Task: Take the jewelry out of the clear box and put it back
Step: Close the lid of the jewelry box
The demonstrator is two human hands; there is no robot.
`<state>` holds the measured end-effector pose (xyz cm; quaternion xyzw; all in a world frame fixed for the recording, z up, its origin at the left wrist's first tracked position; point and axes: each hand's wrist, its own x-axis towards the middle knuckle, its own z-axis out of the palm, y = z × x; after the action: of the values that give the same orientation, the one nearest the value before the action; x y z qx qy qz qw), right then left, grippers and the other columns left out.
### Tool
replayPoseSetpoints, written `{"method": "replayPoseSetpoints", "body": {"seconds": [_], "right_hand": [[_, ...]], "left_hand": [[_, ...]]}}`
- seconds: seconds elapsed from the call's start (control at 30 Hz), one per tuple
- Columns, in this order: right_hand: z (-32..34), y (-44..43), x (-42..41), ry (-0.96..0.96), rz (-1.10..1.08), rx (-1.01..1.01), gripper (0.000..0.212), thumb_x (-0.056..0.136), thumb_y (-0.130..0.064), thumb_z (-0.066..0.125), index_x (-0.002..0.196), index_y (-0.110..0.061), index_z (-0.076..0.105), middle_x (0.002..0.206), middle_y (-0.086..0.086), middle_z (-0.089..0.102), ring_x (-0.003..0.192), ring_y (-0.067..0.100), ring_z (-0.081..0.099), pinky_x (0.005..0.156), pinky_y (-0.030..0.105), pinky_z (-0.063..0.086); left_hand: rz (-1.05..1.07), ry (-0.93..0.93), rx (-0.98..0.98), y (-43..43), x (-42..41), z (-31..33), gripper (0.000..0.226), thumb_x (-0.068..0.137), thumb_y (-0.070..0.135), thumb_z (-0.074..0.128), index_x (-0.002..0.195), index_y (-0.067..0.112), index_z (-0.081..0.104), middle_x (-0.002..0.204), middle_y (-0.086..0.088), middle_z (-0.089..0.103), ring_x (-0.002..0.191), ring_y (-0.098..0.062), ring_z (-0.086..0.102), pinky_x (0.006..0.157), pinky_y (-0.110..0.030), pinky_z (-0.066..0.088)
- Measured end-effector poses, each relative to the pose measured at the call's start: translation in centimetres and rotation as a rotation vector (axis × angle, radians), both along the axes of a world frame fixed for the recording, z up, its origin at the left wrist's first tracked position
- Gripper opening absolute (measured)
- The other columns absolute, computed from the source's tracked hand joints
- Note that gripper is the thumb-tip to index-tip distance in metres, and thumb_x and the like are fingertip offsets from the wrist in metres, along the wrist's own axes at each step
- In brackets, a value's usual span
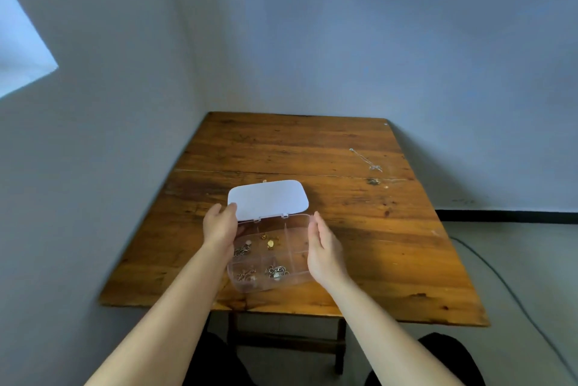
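A clear compartmented box [294,260] sits near the table's front edge, its white lid [267,199] swung open toward the back. Several compartments hold small pieces: gold jewelry [271,241] in the upper middle, silver jewelry [276,271] in the lower middle, more at the left. My left hand [220,224] grips the box's left side, its thumb against the lid's corner. Fingers straight, my right hand [323,249] rests against the box's right end, and I cannot tell whether it grips. A thin silver chain [366,160] lies at the far right of the table, outside the box.
The wooden table [391,245] stands in a corner with walls close at the left and back. A tiny gold piece [264,180] lies just behind the lid, and a small dark piece [373,181] lies below the chain. A cable [500,279] runs over the floor at the right.
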<state>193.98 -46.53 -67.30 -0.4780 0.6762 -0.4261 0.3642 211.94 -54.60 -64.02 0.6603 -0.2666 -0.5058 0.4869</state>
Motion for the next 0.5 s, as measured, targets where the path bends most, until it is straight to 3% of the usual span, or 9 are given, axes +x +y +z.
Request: {"method": "replayPoseSetpoints", "body": {"seconds": [0.1, 0.2, 0.3, 0.43, 0.5], "right_hand": [[-0.3, -0.2, 0.1, 0.013, -0.049, -0.024, 0.050, 0.108, -0.039, 0.028, 0.153, -0.022, 0.036, 0.156, -0.003, 0.043, 0.143, 0.015, 0.039, 0.104, 0.017, 0.027], [-0.4, -0.3, 0.2, 0.005, -0.064, -0.037, 0.049, 0.108, -0.039, 0.027, 0.152, -0.022, 0.039, 0.154, -0.004, 0.045, 0.142, 0.015, 0.041, 0.102, 0.017, 0.029], [-0.5, -0.4, 0.3, 0.008, -0.075, -0.039, 0.049, 0.107, -0.041, 0.026, 0.151, -0.024, 0.040, 0.153, -0.004, 0.046, 0.141, 0.016, 0.042, 0.102, 0.020, 0.031], [-0.5, -0.6, 0.3, 0.017, -0.112, -0.037, 0.045, 0.108, -0.037, 0.027, 0.147, -0.023, 0.046, 0.149, -0.003, 0.051, 0.138, 0.018, 0.047, 0.104, 0.025, 0.036], [-0.4, -0.9, 0.4, -0.002, -0.141, -0.037, 0.043, 0.109, -0.034, 0.029, 0.144, -0.022, 0.050, 0.146, -0.001, 0.055, 0.134, 0.019, 0.050, 0.105, 0.028, 0.039]], "left_hand": [[0.063, 0.061, -0.029, -0.3, 0.0, 0.0, 0.054, 0.096, 0.030, 0.062, 0.143, 0.009, 0.046, 0.136, -0.009, 0.057, 0.111, -0.027, 0.060, 0.086, -0.036, 0.054], [0.086, 0.066, -0.083, -0.1, -0.2, 0.2, 0.033, 0.094, 0.040, 0.063, 0.115, 0.015, 0.066, 0.115, -0.003, 0.070, 0.101, -0.021, 0.066, 0.080, -0.033, 0.054], [0.130, 0.022, -0.172, 0.2, -0.3, 0.8, 0.036, 0.093, 0.039, 0.065, 0.121, 0.016, 0.068, 0.114, 0.002, 0.070, 0.108, -0.020, 0.064, 0.096, -0.039, 0.053], [0.092, -0.069, -0.344, 1.3, -0.4, 1.8, 0.019, 0.093, 0.043, 0.063, 0.097, 0.028, 0.074, 0.099, 0.016, 0.070, 0.104, -0.011, 0.065, 0.082, -0.025, 0.051], [0.044, -0.137, -0.388, 2.4, -0.1, 1.8, 0.023, 0.095, 0.047, 0.059, 0.097, 0.030, 0.074, 0.099, 0.013, 0.072, 0.100, -0.010, 0.066, 0.082, -0.028, 0.054]]}}
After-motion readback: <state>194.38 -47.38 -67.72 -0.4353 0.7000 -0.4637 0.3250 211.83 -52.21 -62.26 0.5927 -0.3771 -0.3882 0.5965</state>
